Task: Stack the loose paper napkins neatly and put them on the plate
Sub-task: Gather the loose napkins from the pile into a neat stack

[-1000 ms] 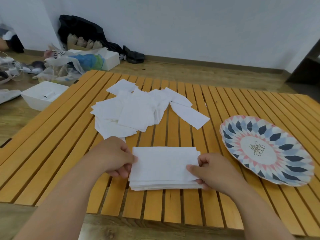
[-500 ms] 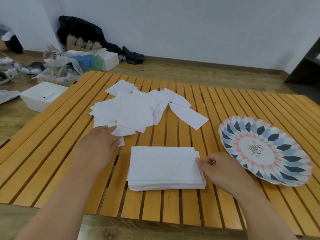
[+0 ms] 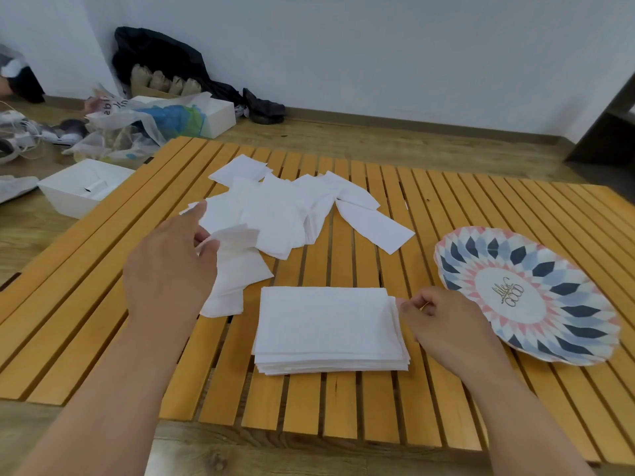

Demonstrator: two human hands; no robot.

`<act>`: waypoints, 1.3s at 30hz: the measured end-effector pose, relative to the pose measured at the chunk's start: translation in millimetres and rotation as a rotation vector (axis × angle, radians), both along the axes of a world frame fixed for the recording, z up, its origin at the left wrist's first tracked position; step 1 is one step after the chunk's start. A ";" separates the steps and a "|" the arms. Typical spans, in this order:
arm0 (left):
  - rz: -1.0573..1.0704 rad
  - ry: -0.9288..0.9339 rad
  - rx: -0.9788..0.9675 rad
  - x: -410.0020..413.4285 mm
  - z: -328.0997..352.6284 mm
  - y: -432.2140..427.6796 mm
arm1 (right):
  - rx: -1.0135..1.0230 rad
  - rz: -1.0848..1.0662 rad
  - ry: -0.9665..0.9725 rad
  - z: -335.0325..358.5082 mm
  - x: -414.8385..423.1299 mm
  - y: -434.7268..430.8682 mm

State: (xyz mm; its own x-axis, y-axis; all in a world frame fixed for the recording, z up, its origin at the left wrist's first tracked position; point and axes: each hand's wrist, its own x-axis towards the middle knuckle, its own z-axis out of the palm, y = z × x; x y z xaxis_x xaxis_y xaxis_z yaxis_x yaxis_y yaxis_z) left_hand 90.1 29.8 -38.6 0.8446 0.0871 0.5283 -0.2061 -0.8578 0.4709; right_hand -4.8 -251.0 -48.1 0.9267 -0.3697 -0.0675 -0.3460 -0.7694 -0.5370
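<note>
At the near-left fringe of the loose pile [image 3: 285, 214], the left hand [image 3: 171, 269] pinches one lifted napkin [image 3: 240, 240] between thumb and curled fingers, with the forefinger lying straighter over the sheets behind it. The napkin's free corner is raised off its neighbours, and it hangs askew to the table's slats. From that hand the neat stack [image 3: 326, 324] lies to the right and nearer the body, close by, with a strip of bare slatted table [image 3: 103, 304] between them. The stack's long axis runs left to right across the slats, so the carried sheet will likely need a small turn to square it before it drops on top. On the far side of the stack sits the right hand [image 3: 443, 324], its fingers loosely curled and gripping nothing I can make out, fingertips touching the stack's right-hand edge as if to steady it. Just beyond that hand, further right again, is the plate [image 3: 584, 338], patterned and bare of napkins, its rim near the stack but not touching it. My reading is that the left hand is the feeder, being nearer the pile, and the right is better placed for the later transfer, being between stack and plate. Many napkins remain scattered, so stacking looks well short of finished.
</note>
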 end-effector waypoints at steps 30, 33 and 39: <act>-0.333 1.042 -0.917 -32.2 40.4 -37.9 | 0.983 0.031 -0.097 33.0 -6.5 19.3; -0.316 1.053 -0.663 -31.5 37.6 -35.7 | 0.759 0.011 -0.037 22.9 -4.3 17.4; -0.278 1.040 -0.457 -28.5 28.9 -36.5 | 0.445 0.068 0.032 9.4 1.3 23.6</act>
